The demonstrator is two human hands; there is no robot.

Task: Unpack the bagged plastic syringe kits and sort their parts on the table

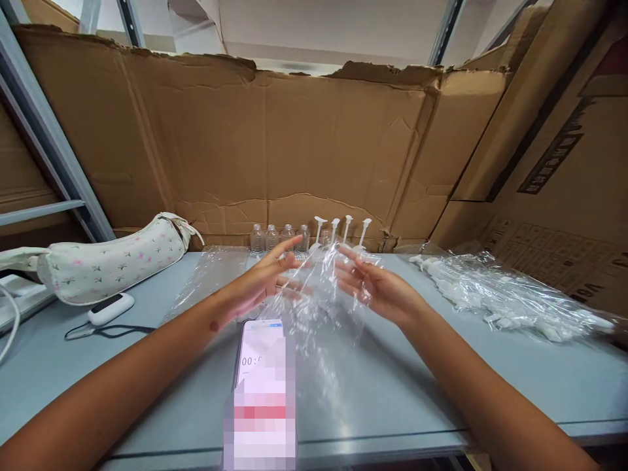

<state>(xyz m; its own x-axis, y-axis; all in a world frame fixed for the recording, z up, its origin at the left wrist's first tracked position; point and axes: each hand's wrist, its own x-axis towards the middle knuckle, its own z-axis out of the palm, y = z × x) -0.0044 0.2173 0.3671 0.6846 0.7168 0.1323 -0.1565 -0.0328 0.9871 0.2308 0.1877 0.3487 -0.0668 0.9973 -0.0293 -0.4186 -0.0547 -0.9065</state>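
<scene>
My left hand (pixel 267 278) and my right hand (pixel 366 284) are raised over the grey table (pixel 441 392), palms facing each other, fingers stretched out. A clear plastic bag (pixel 318 307) hangs between them, touching the fingertips of both hands; whether either pinches it I cannot tell. Behind the hands stands a row of small clear bottles (pixel 279 239) and several white pump tops (pixel 341 230) against the cardboard wall. A phone (pixel 260 366) showing a timer lies on the table under my left wrist.
A floral fabric pouch (pixel 112 261) and a white device with a cable (pixel 110 309) lie at the left. A clear bag of white pump parts (pixel 505 294) lies at the right. Cardboard sheets (pixel 294 144) wall in the back and right side.
</scene>
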